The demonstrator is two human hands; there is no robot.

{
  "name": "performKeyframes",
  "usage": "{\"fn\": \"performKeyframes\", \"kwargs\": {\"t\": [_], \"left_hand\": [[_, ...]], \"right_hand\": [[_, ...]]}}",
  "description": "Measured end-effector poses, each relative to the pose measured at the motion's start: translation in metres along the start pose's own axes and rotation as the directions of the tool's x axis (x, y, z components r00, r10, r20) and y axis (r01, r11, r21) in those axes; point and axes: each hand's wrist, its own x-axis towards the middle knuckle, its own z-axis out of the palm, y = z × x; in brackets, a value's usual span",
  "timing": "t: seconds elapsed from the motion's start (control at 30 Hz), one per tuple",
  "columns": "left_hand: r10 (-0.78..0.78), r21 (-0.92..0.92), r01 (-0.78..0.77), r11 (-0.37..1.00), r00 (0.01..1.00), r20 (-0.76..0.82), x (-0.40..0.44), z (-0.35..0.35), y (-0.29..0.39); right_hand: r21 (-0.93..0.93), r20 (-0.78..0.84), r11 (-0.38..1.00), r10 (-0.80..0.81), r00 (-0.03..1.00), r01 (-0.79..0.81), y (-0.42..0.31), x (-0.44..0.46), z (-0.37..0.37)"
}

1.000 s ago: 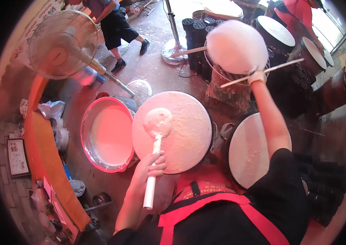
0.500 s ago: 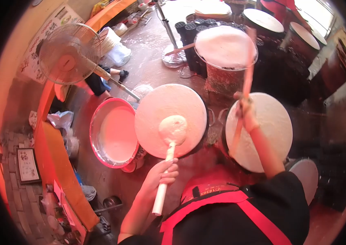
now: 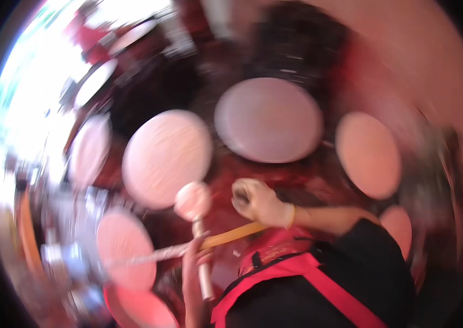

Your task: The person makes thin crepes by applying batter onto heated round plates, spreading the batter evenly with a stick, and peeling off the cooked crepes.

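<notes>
My left hand (image 3: 190,263) is closed round the white handle of a ladle (image 3: 193,200), whose round head is coated in pale batter. A long flat wooden stick (image 3: 234,235) crosses the ladle handle in the same hand. Its pale, coated end points left over a round griddle (image 3: 125,249); its bare end lies by my right wrist. My right hand (image 3: 259,203) is raised in front of my apron, blurred, fingers loosely curled with a gap by the thumb; nothing shows in it. Just beyond the ladle head is a griddle (image 3: 166,156) with a pale surface.
More round griddles stand in an arc: a greyish one (image 3: 270,120) ahead and a pale one (image 3: 368,156) to the right. A red-rimmed tub (image 3: 141,309) of batter is at the lower left. Another person in red (image 3: 90,41) is at the far upper left. Motion smears the surroundings.
My view has swung right, so the tub and griddles have moved left. The wooden stick has passed from my right hand to my left, which still grips the ladle.
</notes>
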Motion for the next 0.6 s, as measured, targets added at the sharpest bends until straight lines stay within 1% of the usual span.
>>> {"fn": "performKeyframes", "kwargs": {"t": [0.03, 0.07, 0.1, 0.13, 0.17, 0.2, 0.23, 0.27, 0.3, 0.33, 0.37, 0.4, 0.43, 0.47, 0.5, 0.53, 0.57, 0.6], "left_hand": [[-0.138, -0.208, 0.146, 0.967, 0.989, 0.051, 0.010, 0.005, -0.010], [-0.208, -0.267, 0.217, 0.939, 0.976, 0.062, 0.016, 0.015, -0.019], [-0.245, -0.247, 0.253, 0.935, 0.967, 0.062, 0.026, 0.032, -0.029], [-0.252, -0.222, 0.262, 0.939, 0.965, 0.072, 0.038, 0.047, -0.040], [-0.262, -0.206, 0.270, 0.941, 0.963, 0.067, 0.042, 0.062, -0.045], [-0.267, -0.199, 0.274, 0.941, 0.962, 0.063, 0.047, 0.071, -0.053], [-0.259, -0.191, 0.267, 0.944, 0.963, 0.070, 0.050, 0.086, -0.071], [-0.249, -0.192, 0.258, 0.947, 0.966, 0.070, 0.051, 0.097, -0.081], [-0.240, -0.186, 0.249, 0.950, 0.968, 0.070, 0.048, 0.108, -0.091], [-0.235, -0.182, 0.243, 0.953, 0.970, 0.069, 0.058, 0.121, -0.105], [-0.206, -0.185, 0.211, 0.960, 0.977, 0.047, 0.080, 0.144, -0.132], [-0.198, -0.188, 0.203, 0.961, 0.979, 0.046, 0.079, 0.154, -0.138], [-0.190, -0.200, 0.197, 0.960, 0.980, 0.053, 0.084, 0.163, -0.149], [-0.175, -0.205, 0.183, 0.962, 0.983, 0.059, 0.085, 0.173, -0.161], [-0.168, -0.213, 0.180, 0.960, 0.983, 0.073, 0.088, 0.181, -0.164], [-0.155, -0.223, 0.171, 0.960, 0.984, 0.084, 0.089, 0.188, -0.168], [-0.146, -0.242, 0.167, 0.956, 0.984, 0.103, 0.089, 0.193, -0.170], [-0.129, -0.269, 0.157, 0.950, 0.984, 0.119, 0.086, 0.192, -0.164]], "right_hand": [[0.012, -0.053, 0.979, 0.206, 0.977, -0.206, 0.017, -0.015, -0.050], [-0.018, -0.284, 0.968, 0.235, 0.930, -0.250, 0.043, -0.036, -0.093], [-0.053, -0.485, 0.956, 0.227, 0.844, -0.288, 0.082, -0.055, -0.137], [-0.123, -0.683, 0.971, 0.065, 0.727, -0.203, 0.151, -0.067, -0.181], [-0.282, -0.788, 0.911, -0.041, 0.614, -0.302, 0.182, -0.112, -0.230], [-0.381, -0.866, 0.813, -0.145, 0.479, -0.441, 0.212, -0.158, -0.279], [-0.120, -0.955, 0.858, 0.037, 0.293, -0.500, 0.225, -0.214, -0.334], [0.175, -0.970, 0.865, 0.232, 0.067, -0.470, 0.237, -0.270, -0.389], [0.420, -0.907, 0.833, 0.394, -0.148, -0.359, 0.249, -0.325, -0.444], [0.548, -0.819, 0.814, 0.477, -0.319, -0.190, 0.263, -0.369, -0.491], [0.614, -0.718, 0.788, 0.537, -0.443, -0.039, 0.298, -0.401, -0.537], [0.631, -0.612, 0.768, 0.582, -0.536, 0.113, 0.305, -0.426, -0.567], [0.623, -0.504, 0.742, 0.622, -0.599, 0.247, 0.313, -0.446, -0.596], [0.611, -0.418, 0.711, 0.664, -0.620, 0.349, 0.319, -0.470, -0.621], [0.578, -0.390, 0.699, 0.690, -0.610, 0.421, 0.324, -0.486, -0.636], [0.550, -0.391, 0.668, 0.736, -0.552, 0.501, 0.333, -0.497, -0.653], [0.543, -0.462, 0.631, 0.775, -0.431, 0.554, 0.338, -0.505, -0.659], [0.552, -0.528, 0.577, 0.801, -0.283, 0.602, 0.341, -0.501, -0.658]]}}
